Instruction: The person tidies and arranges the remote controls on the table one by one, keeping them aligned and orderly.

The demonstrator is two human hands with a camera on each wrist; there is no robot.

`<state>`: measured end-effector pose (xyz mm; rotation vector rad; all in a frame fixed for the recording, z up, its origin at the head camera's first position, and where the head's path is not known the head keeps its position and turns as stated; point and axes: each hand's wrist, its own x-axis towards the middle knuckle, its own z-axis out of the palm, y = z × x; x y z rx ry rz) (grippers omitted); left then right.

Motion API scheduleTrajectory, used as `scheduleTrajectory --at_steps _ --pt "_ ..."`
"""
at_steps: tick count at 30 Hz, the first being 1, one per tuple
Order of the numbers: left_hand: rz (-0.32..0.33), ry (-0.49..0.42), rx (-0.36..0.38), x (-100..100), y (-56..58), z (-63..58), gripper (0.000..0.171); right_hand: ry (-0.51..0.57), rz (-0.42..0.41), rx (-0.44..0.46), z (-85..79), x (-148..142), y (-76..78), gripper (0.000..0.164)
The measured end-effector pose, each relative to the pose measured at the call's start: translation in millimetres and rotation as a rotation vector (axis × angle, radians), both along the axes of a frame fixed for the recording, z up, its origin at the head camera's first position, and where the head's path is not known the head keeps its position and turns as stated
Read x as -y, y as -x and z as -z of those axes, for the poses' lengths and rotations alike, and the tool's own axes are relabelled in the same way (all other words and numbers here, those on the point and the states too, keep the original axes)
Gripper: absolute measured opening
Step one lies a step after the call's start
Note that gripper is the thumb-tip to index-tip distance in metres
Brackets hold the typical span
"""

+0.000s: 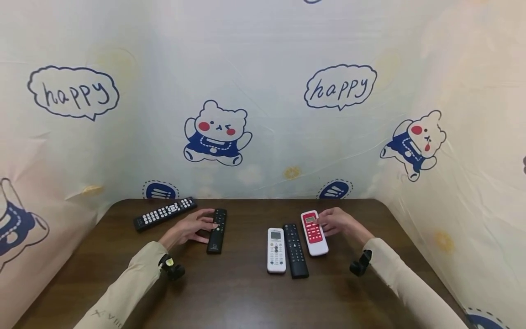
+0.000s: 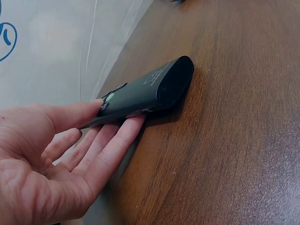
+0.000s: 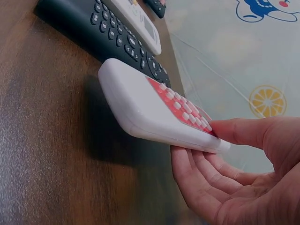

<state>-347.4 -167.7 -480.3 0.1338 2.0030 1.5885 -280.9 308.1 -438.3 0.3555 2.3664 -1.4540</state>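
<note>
My left hand (image 1: 192, 227) pinches a slim black remote control (image 2: 136, 93), thumb on its button face and fingers beneath. In the left wrist view its thick rounded end points away from the palm, close over the wood. The right hand (image 1: 339, 221) grips a white remote control with a red button panel (image 1: 314, 233). Its thumb lies on the red face and the other fingers curl under the body, as the right wrist view (image 3: 234, 173) shows. A shadow falls on the table beneath this remote. Left of it lie a long black remote (image 1: 296, 251) and a white remote with a small screen (image 1: 276, 251).
Another black remote with pale buttons (image 1: 164, 214) lies slantwise at the table's far left. The brown wooden table (image 1: 242, 297) meets a printed curtain (image 1: 271, 137) at its back and sides. Each wrist wears a small black camera (image 1: 174, 270).
</note>
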Motion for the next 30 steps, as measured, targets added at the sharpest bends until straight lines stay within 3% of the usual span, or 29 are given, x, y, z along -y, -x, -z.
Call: scheduleTrajectory --at_steps 9,30 --pt "-0.006 0.008 0.015 -0.2 0.1 6.5 0.074 -0.036 -0.015 0.021 9.2 0.5 -2.2 0.034" --pt "-0.003 0.002 -0.032 -1.9 -0.7 2.0 0.077 0.003 -0.015 0.065 11.0 -5.8 -3.7 0.027"
